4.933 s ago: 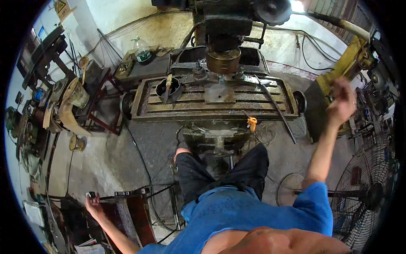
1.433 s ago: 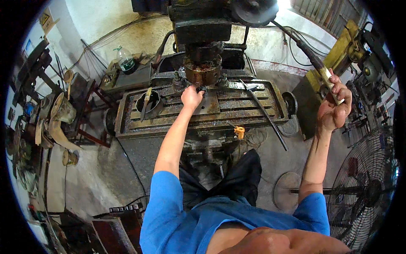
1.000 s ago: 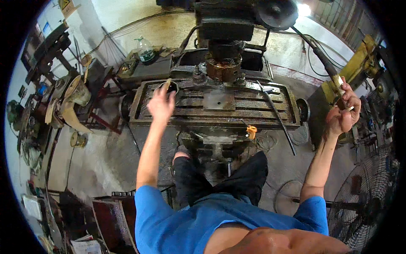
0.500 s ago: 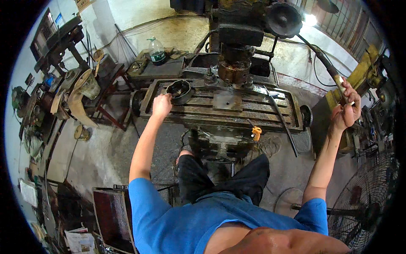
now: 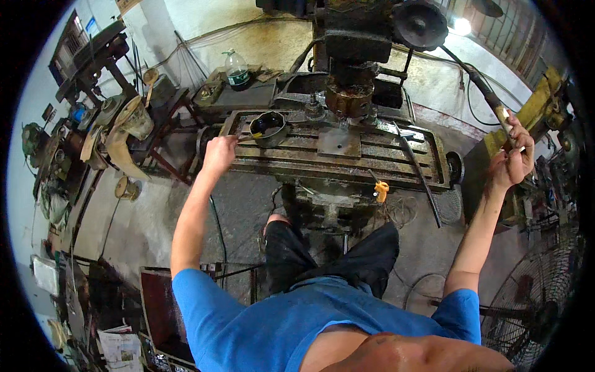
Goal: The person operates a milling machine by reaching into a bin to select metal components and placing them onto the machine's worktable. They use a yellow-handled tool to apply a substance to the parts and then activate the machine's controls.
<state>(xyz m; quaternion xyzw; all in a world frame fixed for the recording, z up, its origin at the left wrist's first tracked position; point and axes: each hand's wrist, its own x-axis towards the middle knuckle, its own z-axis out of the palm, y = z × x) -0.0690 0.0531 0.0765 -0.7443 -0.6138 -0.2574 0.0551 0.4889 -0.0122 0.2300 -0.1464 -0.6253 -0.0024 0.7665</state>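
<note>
**Both hands on the mill, plate waiting under the spindle**

Left hand [image 5: 218, 154] out at the near left corner of the rusty slotted steel worktop [image 5: 372, 162] of the milling machine, fingers curled shut; whether clamped on the edge, on a crank or on nothing, impossible to tell from here. Just beyond those fingers and slightly to their right, a round black metal bowl [image 5: 268, 127] with a yellow-handled brush lying across it. Right hand [image 5: 512, 160] up high and far right, fingers wrapped tight around the long dark steel lever [image 5: 480, 87] running back to the machine head.

Further right of the left fingers, a flat grey square steel plate [image 5: 338, 142] lying on the worktop, directly below the brown, grimy spindle nose [image 5: 347, 99]. Plate in position, lever gripped; spindle nose clear of the plate, no cutter contact visible, so cutting judged not yet under way.

Hard to make out: any tool in the spindle, any clamps on the plate. Left palm turned away. Lower machine body masked by dark trousers and blue shirt. Edges of the shop bent and dim.
</note>
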